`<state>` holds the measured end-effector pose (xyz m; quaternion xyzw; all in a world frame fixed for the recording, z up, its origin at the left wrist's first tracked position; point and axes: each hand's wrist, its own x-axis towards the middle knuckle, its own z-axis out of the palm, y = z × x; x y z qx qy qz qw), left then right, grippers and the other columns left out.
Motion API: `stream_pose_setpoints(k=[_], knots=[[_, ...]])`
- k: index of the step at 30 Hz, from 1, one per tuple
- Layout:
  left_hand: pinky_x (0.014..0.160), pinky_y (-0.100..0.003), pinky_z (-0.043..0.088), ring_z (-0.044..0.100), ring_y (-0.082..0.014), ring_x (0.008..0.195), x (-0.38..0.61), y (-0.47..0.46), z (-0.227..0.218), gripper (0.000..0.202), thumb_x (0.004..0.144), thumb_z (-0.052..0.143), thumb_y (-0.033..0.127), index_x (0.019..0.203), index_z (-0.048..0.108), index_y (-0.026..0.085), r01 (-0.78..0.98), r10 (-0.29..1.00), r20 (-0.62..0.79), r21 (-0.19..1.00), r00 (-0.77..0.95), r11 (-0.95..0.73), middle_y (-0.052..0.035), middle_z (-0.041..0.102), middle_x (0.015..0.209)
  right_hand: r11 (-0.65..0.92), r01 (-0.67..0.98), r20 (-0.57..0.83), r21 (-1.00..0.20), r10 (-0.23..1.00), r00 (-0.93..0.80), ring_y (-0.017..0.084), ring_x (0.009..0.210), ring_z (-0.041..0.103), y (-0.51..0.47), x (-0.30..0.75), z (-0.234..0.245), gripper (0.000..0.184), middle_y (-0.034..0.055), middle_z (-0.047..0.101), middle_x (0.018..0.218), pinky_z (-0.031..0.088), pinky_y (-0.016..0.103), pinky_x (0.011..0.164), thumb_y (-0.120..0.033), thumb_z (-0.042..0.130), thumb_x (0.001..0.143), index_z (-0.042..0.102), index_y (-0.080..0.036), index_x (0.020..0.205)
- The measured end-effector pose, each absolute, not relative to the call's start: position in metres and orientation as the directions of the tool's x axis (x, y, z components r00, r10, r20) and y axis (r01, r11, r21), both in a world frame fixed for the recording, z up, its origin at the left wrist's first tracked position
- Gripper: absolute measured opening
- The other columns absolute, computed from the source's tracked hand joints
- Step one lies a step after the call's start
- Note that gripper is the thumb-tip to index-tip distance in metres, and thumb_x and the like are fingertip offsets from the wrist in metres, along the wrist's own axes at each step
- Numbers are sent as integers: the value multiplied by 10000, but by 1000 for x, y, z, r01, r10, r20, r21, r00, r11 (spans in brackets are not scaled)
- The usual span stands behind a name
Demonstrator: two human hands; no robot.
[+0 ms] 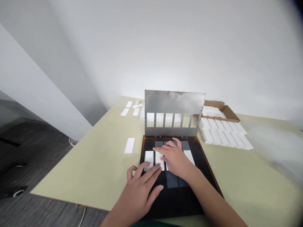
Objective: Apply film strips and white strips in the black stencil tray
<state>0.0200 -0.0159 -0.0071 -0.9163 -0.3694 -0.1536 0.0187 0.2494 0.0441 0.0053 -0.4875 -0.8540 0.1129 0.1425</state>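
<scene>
Both hands lie flat and spread wide on a black board (174, 201) with a brown rim, and neither is closed around anything. The left hand (139, 192) sits near the board's front left, its fingertips (148, 164) resting on a white strip (148, 159), its little finger splayed out toward the board's left edge and its thumb angled toward the middle. The right hand (174, 157) reaches across the centre, its fingers over a second white strip (159, 160) and the dark grey panels (172, 179) set into the board. A third white strip (189, 157) lies just beyond the right hand, near the board's right edge.

Along the board's far edge stands a scuffed metal plate (175, 104) with a row of six narrow rectangular windows. To its right, near the far right corner of the pale green surface (82, 170), white strips lie in overlapping rows (222, 134) in front of a cardboard tray (223, 111). Loose white strips (125, 112) sit toward the far edge on the left, and a single strip (129, 145) lies nearer the board. Room for moving is widest left of the board — a long stretch of surface runs out to the front-left edge, where it drops to a grey carpet (35, 157).
</scene>
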Motion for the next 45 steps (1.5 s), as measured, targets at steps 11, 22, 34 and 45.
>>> stream_pose_setpoints(k=[11, 22, 34, 45], knots=[[890, -434, 346, 499, -297, 1114, 35, -22, -13, 332, 1083, 546, 348, 1373, 681, 258, 755, 747, 327, 130, 579, -642, -17, 652, 1481, 391, 874, 191, -289, 918, -348, 405, 1475, 390, 43, 244, -5, 529, 187, 521, 1600, 188, 671, 1231, -498, 504, 1085, 614, -140, 1459], [944, -462, 305, 496, -315, 1169, 39, -30, -16, 351, 1100, 515, 352, 1409, 638, 240, 768, 795, 281, 228, 537, -599, -2, 573, 1581, 469, 832, 242, -296, 879, -410, 247, 1161, 625, 40, 246, -2, 219, 40, 789, 1062, 209, 571, 1224, -206, 655, 1012, 695, -238, 1225], [952, -513, 349, 509, -352, 1225, 41, -33, -19, 356, 1086, 486, 303, 1398, 655, 265, 781, 828, 295, 290, 476, -553, -125, 597, 1465, 589, 793, 327, -155, 788, -521, 238, 1054, 605, 37, 249, -14, 202, 22, 726, 825, 132, 586, 1236, -146, 629, 1004, 758, -237, 878], [927, -556, 414, 523, -375, 1249, 40, -33, -16, 364, 1072, 483, 265, 1388, 662, 282, 776, 829, 293, 302, 477, -553, -169, 548, 1450, 611, 772, 318, -175, 778, -542, 243, 1055, 605, 35, 249, -10, 239, 38, 734, 853, 179, 566, 1216, -132, 600, 1021, 773, -216, 879]])
